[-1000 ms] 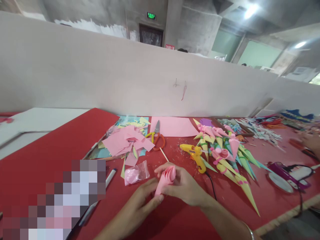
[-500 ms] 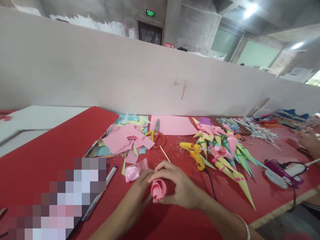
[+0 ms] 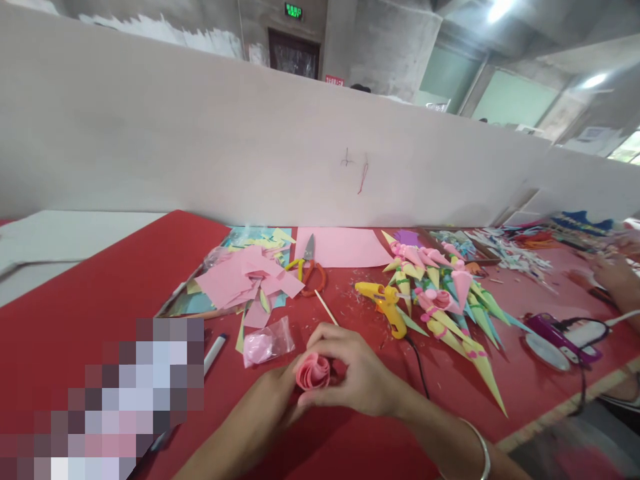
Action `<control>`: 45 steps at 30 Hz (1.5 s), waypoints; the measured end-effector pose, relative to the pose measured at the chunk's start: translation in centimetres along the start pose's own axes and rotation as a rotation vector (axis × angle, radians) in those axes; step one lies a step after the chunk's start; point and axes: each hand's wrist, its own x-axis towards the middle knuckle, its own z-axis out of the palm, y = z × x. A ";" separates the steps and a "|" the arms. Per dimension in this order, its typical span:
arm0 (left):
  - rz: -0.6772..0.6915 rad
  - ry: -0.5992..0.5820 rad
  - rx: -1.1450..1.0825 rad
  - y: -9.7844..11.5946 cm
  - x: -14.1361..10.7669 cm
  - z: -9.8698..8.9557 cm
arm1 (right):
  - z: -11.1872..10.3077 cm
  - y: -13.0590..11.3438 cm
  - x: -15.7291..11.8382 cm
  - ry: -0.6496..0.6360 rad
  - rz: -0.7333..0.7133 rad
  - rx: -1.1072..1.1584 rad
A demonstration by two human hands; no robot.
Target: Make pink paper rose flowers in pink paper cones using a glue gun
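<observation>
A rolled pink paper rose [image 3: 313,372] is held low in the middle of the view, its spiral facing up. My right hand [image 3: 350,367] curves round its right side, fingers above it and thumb below. My left hand [image 3: 277,393] is against the left side of the rose, closed, its fingertips mostly hidden behind the roll. Just beyond my left hand lies a clear bag with something pink inside [image 3: 267,343]. A thin wooden stick [image 3: 326,307] rests on the red table [image 3: 370,447] beyond my right hand.
Pink paper pieces [image 3: 250,277] and scissors [image 3: 310,263] lie ahead. To the right are a yellow glue gun [image 3: 385,307], a pile of paper cones [image 3: 450,293] and a purple device [image 3: 565,337]. Another person's hand [image 3: 613,270] is at the far right. A marker [image 3: 215,353] lies left.
The rose now shows more tightly layered rings and faces up more. My fingers have closed in nearer around it. The whole view has shifted slightly.
</observation>
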 end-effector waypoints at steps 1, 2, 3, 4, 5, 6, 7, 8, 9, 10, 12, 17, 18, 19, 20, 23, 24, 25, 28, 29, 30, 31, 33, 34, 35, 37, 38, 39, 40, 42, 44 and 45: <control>0.002 -0.058 -0.013 0.2 1.1 -0.5 | 0.0 0.1 0.0 0.002 0.018 0.039; -0.010 -0.073 -0.020 0.4 1.8 -0.9 | -0.1 0.2 0.0 -0.007 0.039 0.090; -0.018 -0.090 -0.029 0.7 2.1 -1.1 | -0.1 0.3 0.0 -0.026 0.059 0.150; -0.029 -0.086 -0.034 1.0 2.0 -1.3 | -0.1 0.4 0.0 -0.046 0.081 0.214; -0.040 -0.074 -0.037 1.3 1.7 -1.3 | -0.2 0.6 0.0 -0.060 0.102 0.270; -0.048 -0.061 -0.040 1.4 1.4 -1.3 | -0.1 0.8 0.0 -0.058 0.119 0.314; -0.053 -0.049 -0.041 1.6 1.1 -1.2 | 0.0 1.1 0.0 -0.046 0.130 0.338; -0.058 -0.036 -0.041 1.6 0.9 -1.1 | 0.1 1.3 0.0 -0.022 0.137 0.344; -0.064 -0.028 -0.041 1.6 0.7 -1.0 | 0.2 1.4 0.0 0.009 0.139 0.339; -0.068 -0.024 -0.042 1.6 0.7 -0.9 | 0.3 1.6 0.0 0.037 0.140 0.334; -0.070 -0.018 -0.044 1.4 0.8 -0.7 | 0.5 1.7 0.0 0.067 0.149 0.356; -0.075 -0.024 -0.028 1.3 0.8 -0.4 | 0.6 1.7 -0.1 0.007 0.204 0.488; -0.075 -0.018 -0.034 1.3 0.7 -0.4 | 0.7 1.8 -0.2 0.004 0.208 0.490; -0.076 -0.007 -0.045 1.4 0.7 -0.5 | 0.8 1.9 -0.3 0.017 0.209 0.487; -0.080 0.005 -0.056 1.5 0.6 -0.5 | 1.0 2.1 -0.4 0.052 0.200 0.481; -0.105 0.034 -0.057 1.6 0.7 -0.6 | 1.2 2.5 -0.7 0.215 0.088 0.397; -0.110 0.040 -0.048 1.6 0.8 -0.7 | 1.1 2.6 -0.8 0.258 0.021 0.322; -0.109 0.046 -0.039 1.6 0.8 -0.7 | 1.0 2.6 -0.9 0.279 -0.049 0.220; -0.083 0.066 -0.026 1.4 1.0 -0.8 | 0.1 2.2 -0.9 0.272 -0.190 -0.119; -0.079 0.067 -0.018 1.4 1.0 -0.9 | -0.1 2.1 -1.0 0.265 -0.210 -0.203; -0.083 0.070 -0.003 1.3 1.0 -0.9 | -0.3 2.0 -1.0 0.263 -0.222 -0.261; -0.092 0.066 0.019 1.3 1.0 -1.0 | -0.5 1.9 -1.0 0.263 -0.230 -0.296; -0.102 0.057 0.069 1.3 1.1 -1.1 | -0.5 1.8 -1.0 0.257 -0.244 -0.326; -0.102 0.056 0.095 1.3 1.1 -1.2 | -0.4 1.8 -1.1 0.250 -0.244 -0.333; -0.098 0.061 0.124 1.2 1.1 -1.2 | -0.3 1.8 -1.1 0.243 -0.240 -0.337; -0.101 0.084 0.194 1.1 1.1 -1.1 | -0.1 1.7 -1.1 0.243 -0.225 -0.343; -0.112 0.103 0.232 1.0 1.1 -1.1 | 0.0 1.6 -1.0 0.252 -0.216 -0.342; -0.124 0.119 0.267 0.8 1.1 -1.0 | 0.1 1.6 -1.0 0.263 -0.205 -0.334; -0.135 0.133 0.293 0.7 1.2 -0.9 | 0.2 1.5 -1.0 0.275 -0.194 -0.320; -0.153 0.151 0.323 0.4 1.2 -0.8 | 0.3 1.5 -0.9 0.294 -0.168 -0.285; -0.164 0.161 0.341 0.2 1.2 -0.6 | 0.5 1.4 -0.9 0.303 -0.140 -0.253; -0.168 0.168 0.353 0.1 1.3 -0.6 | 0.6 1.4 -0.9 0.311 -0.126 -0.244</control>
